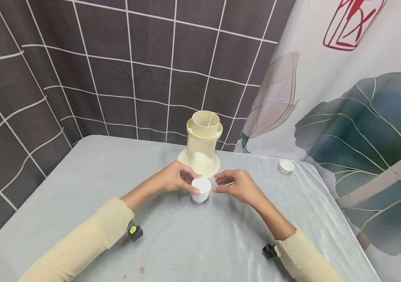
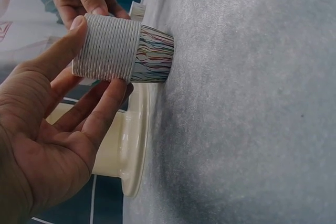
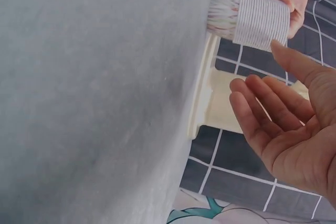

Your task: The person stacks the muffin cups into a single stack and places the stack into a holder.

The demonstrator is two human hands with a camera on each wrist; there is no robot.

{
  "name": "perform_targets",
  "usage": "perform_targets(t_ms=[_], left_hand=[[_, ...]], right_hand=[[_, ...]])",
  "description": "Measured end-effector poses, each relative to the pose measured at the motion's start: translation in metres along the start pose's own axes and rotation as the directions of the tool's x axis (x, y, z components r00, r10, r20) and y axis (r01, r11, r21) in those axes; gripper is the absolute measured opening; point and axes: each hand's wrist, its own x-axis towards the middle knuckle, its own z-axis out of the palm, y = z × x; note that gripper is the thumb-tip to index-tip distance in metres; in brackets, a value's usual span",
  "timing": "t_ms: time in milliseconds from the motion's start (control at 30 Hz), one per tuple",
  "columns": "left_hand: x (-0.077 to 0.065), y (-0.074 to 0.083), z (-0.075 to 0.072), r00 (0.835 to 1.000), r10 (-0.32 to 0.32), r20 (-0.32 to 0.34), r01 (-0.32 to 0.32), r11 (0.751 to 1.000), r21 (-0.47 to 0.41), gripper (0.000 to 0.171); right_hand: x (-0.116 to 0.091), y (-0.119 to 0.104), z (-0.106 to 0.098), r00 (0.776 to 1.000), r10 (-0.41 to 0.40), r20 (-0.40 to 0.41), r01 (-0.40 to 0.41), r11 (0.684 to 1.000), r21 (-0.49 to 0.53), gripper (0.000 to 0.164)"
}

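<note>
Near the middle of the table stands a stack of white paper baking cups (image 1: 201, 192), their ribbed rims nested together and thin coloured lines (image 2: 155, 56) marking the bottom cup. My left hand (image 1: 176, 178) holds the stack from its left side, thumb on one side of the rims and fingers on the other. On the right side my right hand (image 1: 240, 187) hovers with relaxed, slightly bent fingers. Its thumb tip (image 3: 277, 46) is right at the top rim, and its palm holds nothing. Behind both hands is a cream plastic cup dispenser (image 1: 202, 147) with a round base.
A separate small white paper cup (image 1: 285, 167) stands at the table's back right, near the edge. Grey cloth (image 1: 200, 243) covers the table. A dark grid-patterned curtain (image 1: 151, 78) hangs close behind, and a leaf-printed white curtain (image 1: 313, 78) hangs at the right.
</note>
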Motion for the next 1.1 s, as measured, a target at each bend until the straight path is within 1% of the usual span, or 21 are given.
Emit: perform_targets(t_ms=[133,233,400,700,1100], left_hand=[[-0.001,0.000,0.001,1.000,0.000,0.000,0.000,1.000,-0.015,0.038],[-0.001,-0.001,0.001,1.000,-0.004,-0.004,0.004,1.000,-0.021,0.039],[-0.001,-0.001,0.002,1.000,-0.028,-0.008,0.027,0.999,-0.025,0.041],[-0.001,-0.002,0.001,0.999,-0.043,-0.012,0.042,0.998,-0.036,0.042],[-0.002,-0.002,0.001,0.999,-0.046,-0.018,0.045,0.998,-0.034,0.043]], right_hand=[[-0.001,0.006,-0.003,1.000,-0.002,-0.012,0.002,1.000,0.001,0.044],[-0.001,0.011,-0.005,1.000,0.010,-0.022,-0.010,1.000,0.005,0.042],[-0.003,0.019,-0.009,0.999,0.044,-0.029,-0.043,0.999,0.010,0.043],[-0.007,0.031,-0.019,0.995,0.074,-0.061,-0.075,0.997,-0.012,0.047],[-0.005,0.044,-0.033,0.988,0.122,-0.098,-0.126,0.991,-0.041,0.058]])
